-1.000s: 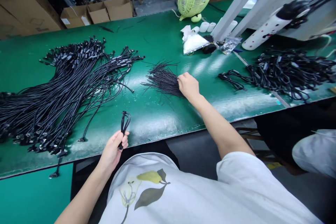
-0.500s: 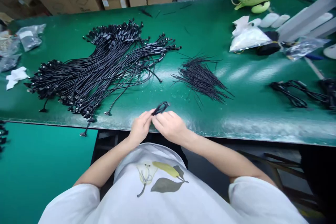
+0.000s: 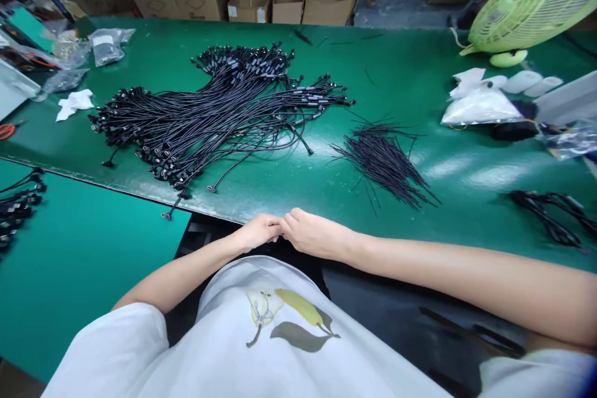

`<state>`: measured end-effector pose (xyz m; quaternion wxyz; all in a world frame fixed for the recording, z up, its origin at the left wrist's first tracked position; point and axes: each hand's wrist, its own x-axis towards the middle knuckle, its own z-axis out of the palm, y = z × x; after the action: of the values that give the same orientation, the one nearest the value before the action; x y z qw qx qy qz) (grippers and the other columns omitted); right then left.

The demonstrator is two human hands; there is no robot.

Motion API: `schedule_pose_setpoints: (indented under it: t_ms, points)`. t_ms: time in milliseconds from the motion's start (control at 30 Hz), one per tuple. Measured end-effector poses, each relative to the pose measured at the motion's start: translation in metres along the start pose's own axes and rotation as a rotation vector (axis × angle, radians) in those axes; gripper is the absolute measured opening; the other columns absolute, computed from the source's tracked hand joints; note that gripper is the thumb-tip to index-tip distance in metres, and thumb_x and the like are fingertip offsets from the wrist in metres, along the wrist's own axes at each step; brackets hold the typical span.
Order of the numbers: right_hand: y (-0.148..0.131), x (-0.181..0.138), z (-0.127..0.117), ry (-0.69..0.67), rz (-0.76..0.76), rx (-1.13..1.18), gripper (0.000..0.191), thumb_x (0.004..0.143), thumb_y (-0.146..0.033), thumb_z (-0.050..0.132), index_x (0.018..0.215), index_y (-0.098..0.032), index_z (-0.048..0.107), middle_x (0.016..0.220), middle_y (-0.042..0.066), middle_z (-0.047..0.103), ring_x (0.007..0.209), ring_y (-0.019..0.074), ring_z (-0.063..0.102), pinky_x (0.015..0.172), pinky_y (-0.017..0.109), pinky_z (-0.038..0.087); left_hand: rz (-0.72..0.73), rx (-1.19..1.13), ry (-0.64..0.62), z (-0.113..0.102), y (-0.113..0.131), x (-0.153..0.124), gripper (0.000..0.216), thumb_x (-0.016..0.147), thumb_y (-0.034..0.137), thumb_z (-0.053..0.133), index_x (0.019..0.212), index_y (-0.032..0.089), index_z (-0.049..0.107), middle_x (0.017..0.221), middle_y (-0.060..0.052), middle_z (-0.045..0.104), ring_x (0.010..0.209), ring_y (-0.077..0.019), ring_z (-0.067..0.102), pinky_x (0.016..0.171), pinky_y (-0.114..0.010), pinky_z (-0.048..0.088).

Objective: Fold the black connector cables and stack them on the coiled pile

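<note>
My left hand (image 3: 255,233) and my right hand (image 3: 311,234) meet fingertip to fingertip at the near edge of the green table (image 3: 420,50). Both have their fingers curled and pressed together. Whatever is between them is hidden by the fingers. A large bundle of black cables with connectors (image 3: 209,115) lies spread on the table beyond my left hand. A smaller heap of thin black ties (image 3: 385,161) lies beyond my right hand.
A lower teal surface (image 3: 79,249) sits at the left with more cable ends (image 3: 18,205). A green fan (image 3: 527,6), white bags (image 3: 480,106) and coiled cables (image 3: 550,214) are at the right. Plastic bags (image 3: 105,43) and cardboard boxes (image 3: 289,5) stand at the back.
My right hand left the heap of ties and joined my left hand on a folded black cable. Both hands then dropped to the table edge, where the cable no longer shows.
</note>
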<state>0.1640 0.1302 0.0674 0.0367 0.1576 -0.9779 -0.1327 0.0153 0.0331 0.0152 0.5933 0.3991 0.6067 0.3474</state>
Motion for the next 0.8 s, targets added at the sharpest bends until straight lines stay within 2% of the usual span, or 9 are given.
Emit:
schedule_pose_setpoints:
  t_ms: [167, 233, 300, 400, 500, 600, 667, 733, 800]
  points:
    - [0.0, 0.004, 0.005, -0.17, 0.057, 0.02, 0.026, 0.084, -0.004, 0.04, 0.071, -0.014, 0.06, 0.061, 0.007, 0.052, 0.054, 0.0176, 0.043, 0.054, 0.033, 0.022, 0.007, 0.059, 0.044, 0.005, 0.005, -0.005, 0.016, 0.073, 0.02, 0.051, 0.057, 0.018, 0.054, 0.051, 0.004, 0.049, 0.053, -0.0115, 0.042, 0.056, -0.025, 0.032]
    - [0.009, 0.008, 0.008, -0.226, 0.173, 0.124, 0.022, 0.085, -0.007, 0.042, 0.074, -0.013, 0.06, 0.063, 0.008, 0.055, 0.053, 0.0166, 0.046, 0.052, 0.031, 0.021, 0.053, -0.007, 0.069, 0.006, 0.012, -0.005, 0.008, 0.073, 0.018, 0.053, 0.066, 0.018, 0.058, 0.061, 0.003, 0.056, 0.063, -0.013, 0.048, 0.064, -0.025, 0.037]
    - [0.018, 0.014, 0.012, -0.23, 0.345, 0.226, 0.019, 0.085, -0.009, 0.043, 0.079, -0.012, 0.061, 0.067, 0.009, 0.06, 0.054, 0.016, 0.049, 0.052, 0.03, 0.02, 0.113, -0.183, 0.107, 0.005, 0.019, -0.002, 0.007, 0.074, 0.02, 0.057, 0.078, 0.018, 0.062, 0.075, 0.001, 0.062, 0.076, -0.0145, 0.053, 0.074, -0.026, 0.04]
    - [0.016, 0.026, 0.02, -0.076, 0.6, 0.292, 0.021, 0.088, -0.014, 0.041, 0.084, -0.013, 0.062, 0.074, 0.009, 0.064, 0.06, 0.0153, 0.054, 0.054, 0.029, 0.023, 0.109, -0.517, 0.174, -0.001, 0.028, 0.008, 0.025, 0.083, 0.039, 0.055, 0.084, 0.016, 0.065, 0.084, -0.004, 0.066, 0.085, -0.0174, 0.055, 0.079, -0.029, 0.042]
    - [0.005, 0.034, 0.029, 0.176, 0.745, 0.412, 0.03, 0.094, -0.021, 0.036, 0.078, -0.015, 0.061, 0.076, 0.007, 0.065, 0.065, 0.0144, 0.056, 0.058, 0.026, 0.029, 0.136, -0.635, 0.263, -0.008, 0.035, 0.013, 0.046, 0.088, 0.054, 0.046, 0.08, 0.014, 0.067, 0.084, -0.007, 0.066, 0.088, -0.0198, 0.057, 0.083, -0.031, 0.043]
    - [0.004, 0.03, 0.032, 0.334, 0.848, 0.702, 0.038, 0.098, -0.029, 0.033, 0.07, -0.017, 0.056, 0.07, 0.003, 0.062, 0.064, 0.0131, 0.055, 0.06, 0.024, 0.033, 0.339, -0.439, 0.403, -0.014, 0.041, 0.002, 0.051, 0.089, 0.057, 0.045, 0.075, 0.015, 0.069, 0.09, -0.007, 0.065, 0.095, -0.0197, 0.055, 0.09, -0.03, 0.04]
    - [0.01, 0.022, 0.03, 0.4, 0.936, 0.831, 0.039, 0.098, -0.032, 0.034, 0.067, -0.018, 0.052, 0.065, 0.0, 0.058, 0.061, 0.0124, 0.053, 0.059, 0.023, 0.034, 0.42, -0.208, 0.361, -0.015, 0.041, -0.006, 0.052, 0.088, 0.059, 0.048, 0.069, 0.016, 0.07, 0.091, -0.007, 0.064, 0.092, -0.0188, 0.053, 0.09, -0.03, 0.039]
    - [0.013, 0.016, 0.026, 0.444, 0.982, 0.777, 0.038, 0.097, -0.032, 0.036, 0.066, -0.018, 0.052, 0.063, 0.001, 0.056, 0.06, 0.0126, 0.051, 0.059, 0.023, 0.033, 0.388, -0.08, 0.264, -0.015, 0.038, -0.008, 0.055, 0.086, 0.063, 0.048, 0.065, 0.017, 0.069, 0.086, -0.006, 0.063, 0.085, -0.0181, 0.053, 0.086, -0.03, 0.041]
    - [0.01, 0.016, 0.023, 0.443, 0.905, 0.636, 0.034, 0.096, -0.028, 0.037, 0.069, -0.018, 0.056, 0.067, 0.003, 0.059, 0.062, 0.0132, 0.051, 0.061, 0.024, 0.032, 0.258, -0.165, 0.236, -0.016, 0.033, -0.002, 0.065, 0.083, 0.072, 0.041, 0.064, 0.017, 0.068, 0.076, -0.006, 0.061, 0.078, -0.0182, 0.053, 0.079, -0.031, 0.043]
